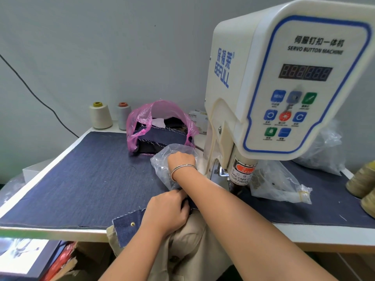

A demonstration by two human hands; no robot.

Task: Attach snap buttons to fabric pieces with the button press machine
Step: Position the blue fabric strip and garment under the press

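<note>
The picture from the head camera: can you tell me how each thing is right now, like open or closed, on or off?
Button machine display: dark, no digits lit.
Clear bag: open, right hand reaching inside.
Pink bag: open, denim pieces inside.
Denim piece: held by left hand at the table edge, one snap already on.
Clear bag right of the press: tied with a rubber band.
Thread cones: upright.

Right hand (pixel 181 158) fingers buried inside a clear plastic bag (pixel 162 166), contents unseen; button machine (pixel 284 82) cut off at right edge; keypad labels blurred
</note>
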